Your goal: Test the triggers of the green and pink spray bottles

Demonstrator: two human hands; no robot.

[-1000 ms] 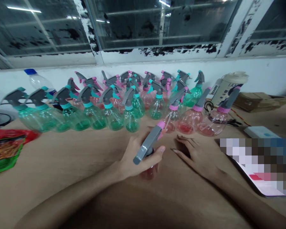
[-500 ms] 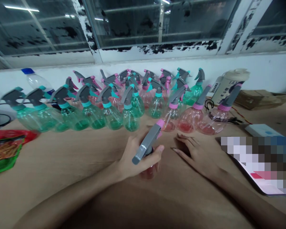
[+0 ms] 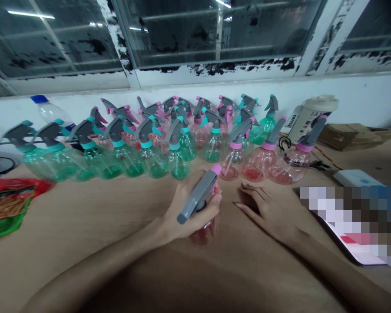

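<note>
My left hand (image 3: 179,217) is wrapped round the neck of a pink spray bottle (image 3: 203,234) with a grey head and pink nozzle. The nozzle points away and to the right, and the fingers partly hide the trigger. The bottle's lower body shows below my thumb. My right hand (image 3: 267,213) rests on the table with its fingers stretched out and nothing in them. Ahead of it stand pink spray bottles (image 3: 256,167). A green spray bottle (image 3: 178,165) stands just beyond my left hand, at the end of a row of green ones.
More green and pink spray bottles crowd toward the wall. A red and green food packet (image 3: 9,206) lies at left, near a blue-capped bottle (image 3: 50,111). On the right are a cup (image 3: 313,115), cardboard (image 3: 355,137), a white box (image 3: 358,179) and a partly pixelated flat object (image 3: 361,248).
My left thumb and fingers have closed in more tightly about the spray bottle's neck and trigger. The bottle's head has shifted slightly left. My right hand has stayed in place.
</note>
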